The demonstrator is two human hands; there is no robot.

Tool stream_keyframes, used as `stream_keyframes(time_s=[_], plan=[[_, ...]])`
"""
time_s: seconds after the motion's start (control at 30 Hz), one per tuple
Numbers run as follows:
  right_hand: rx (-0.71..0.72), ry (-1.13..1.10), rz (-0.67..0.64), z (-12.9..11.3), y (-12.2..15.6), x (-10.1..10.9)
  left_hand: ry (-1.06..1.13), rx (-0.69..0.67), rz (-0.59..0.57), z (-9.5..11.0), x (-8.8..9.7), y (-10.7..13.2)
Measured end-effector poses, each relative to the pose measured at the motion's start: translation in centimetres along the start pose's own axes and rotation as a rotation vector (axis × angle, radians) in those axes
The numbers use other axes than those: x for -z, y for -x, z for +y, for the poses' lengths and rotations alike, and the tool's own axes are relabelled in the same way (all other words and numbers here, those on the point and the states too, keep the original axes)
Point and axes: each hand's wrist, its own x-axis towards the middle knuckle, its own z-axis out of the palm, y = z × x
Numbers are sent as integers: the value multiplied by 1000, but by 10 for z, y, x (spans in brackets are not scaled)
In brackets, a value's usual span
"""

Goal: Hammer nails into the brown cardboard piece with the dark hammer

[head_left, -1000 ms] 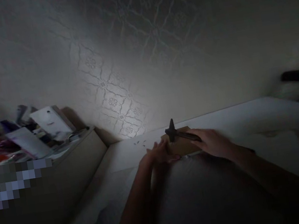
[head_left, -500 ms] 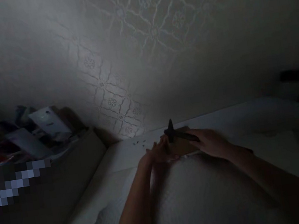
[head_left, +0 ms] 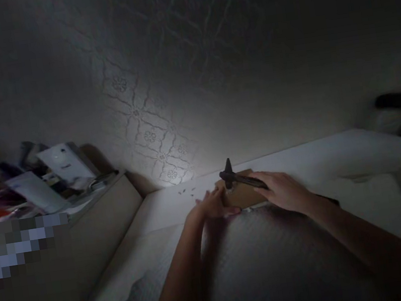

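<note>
- Your right hand (head_left: 285, 191) grips the dark, long-handled hammer (head_left: 228, 174), fingers wrapped around the slim handle, thumb side toward the head.
- Under the hammer's head lies the brown, flat, rectangular board (head_left: 243, 197), set near the patterned, pale grey wall (head_left: 150, 137), between your two hands.
- The lower end of the head hangs over the board's left part, beside a small pale mark; whether metal meets board there is too dim to make out.
- Your left hand (head_left: 211, 205) braces the board's left end, fingers spread at its edge, thumb along the near side; there is no telling whether it clasps the board or only presses it.
- Changed in the last half second: the light. The upper wall has darkened, while the board and your hands show more clearly.
- Hammer, board and both hands sit almost exactly where they were, the head a shade higher at most. For the work in hand, that suggests a steady hold, with little sign of a full swing.
- Left of your left hand, a few small, dark, slender bits (head_left: 184, 190) lie scattered on the smooth white surface (head_left: 161, 214), apart from the board and untouched.
</note>
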Motion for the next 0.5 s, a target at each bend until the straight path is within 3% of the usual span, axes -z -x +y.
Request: stream_keyframes(time_s=[0.5], plan=[[-37, 73, -25, -1, 0, 4, 10, 32, -31, -1, -1, -3]])
